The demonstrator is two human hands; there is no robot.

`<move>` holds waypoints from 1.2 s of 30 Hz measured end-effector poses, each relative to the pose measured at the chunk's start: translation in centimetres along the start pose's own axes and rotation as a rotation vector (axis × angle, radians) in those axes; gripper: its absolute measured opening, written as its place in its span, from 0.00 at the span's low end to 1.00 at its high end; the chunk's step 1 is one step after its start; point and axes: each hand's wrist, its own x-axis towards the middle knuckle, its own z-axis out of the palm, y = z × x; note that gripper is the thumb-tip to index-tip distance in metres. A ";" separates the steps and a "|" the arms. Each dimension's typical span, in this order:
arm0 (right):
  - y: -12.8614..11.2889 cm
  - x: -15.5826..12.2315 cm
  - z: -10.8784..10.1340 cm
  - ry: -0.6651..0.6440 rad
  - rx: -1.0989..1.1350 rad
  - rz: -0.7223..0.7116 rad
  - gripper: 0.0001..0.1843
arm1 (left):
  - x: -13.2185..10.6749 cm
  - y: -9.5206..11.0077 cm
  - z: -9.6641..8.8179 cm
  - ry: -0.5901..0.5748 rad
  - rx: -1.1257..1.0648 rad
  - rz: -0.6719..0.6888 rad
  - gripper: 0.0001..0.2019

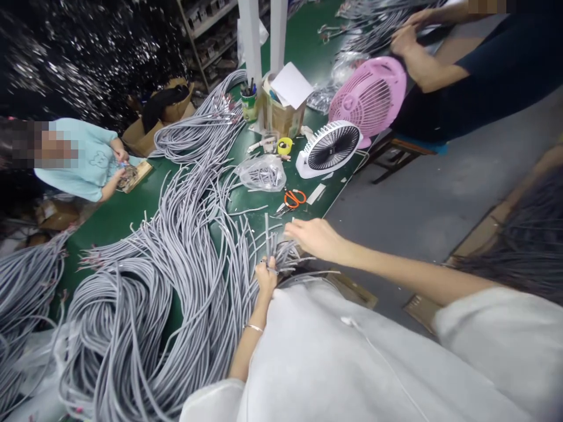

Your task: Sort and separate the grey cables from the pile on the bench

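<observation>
My left hand [266, 275], with a thin bracelet on the wrist, is closed around a bunch of short grey cable pieces [269, 237] that stand upright from the fist. My right hand [315, 237] reaches in from the right just above that bunch. Its fingers are held together, pinching at the tip of one short piece. Both hands hover over the near edge of the green table [303, 53]. Long grey cables [185, 234] lie in thick coils and strands to the left of my hands.
Orange-handled scissors [294, 198], a clear bag of cable bits [263, 173], a white fan [329, 147] and a pink fan [372, 94] lie beyond my hands. A person in light blue [90, 161] works at the left. Another person's hands [407, 35] handle cables at the far right.
</observation>
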 end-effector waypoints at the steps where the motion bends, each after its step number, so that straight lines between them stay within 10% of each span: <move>1: -1.0 1.0 1.3 -0.042 -0.007 -0.044 0.16 | -0.1 0.2 0.0 0.018 0.006 -0.004 0.21; 5: -2.8 3.0 4.8 -0.172 -0.030 -0.175 0.12 | -0.1 0.2 0.0 0.070 0.048 -0.007 0.21; 12: -3.5 0.6 4.9 -0.288 -0.058 -0.265 0.11 | 0.2 -1.1 0.8 0.079 0.120 0.038 0.19; 17: -3.3 -2.3 1.5 -0.315 -0.076 -0.340 0.09 | -0.4 -1.6 1.3 0.067 0.162 0.060 0.18; 22: -1.6 -2.7 -3.5 0.005 -0.156 -0.160 0.07 | 0.4 -1.6 1.1 0.069 0.173 0.059 0.17; 30: -4.2 1.4 4.4 -0.181 -0.082 -0.284 0.10 | 0.6 -0.9 0.5 0.056 0.159 0.084 0.20; 36: -2.4 2.1 5.2 -0.037 0.041 -0.198 0.07 | 0.6 -0.4 0.6 0.080 0.142 0.022 0.19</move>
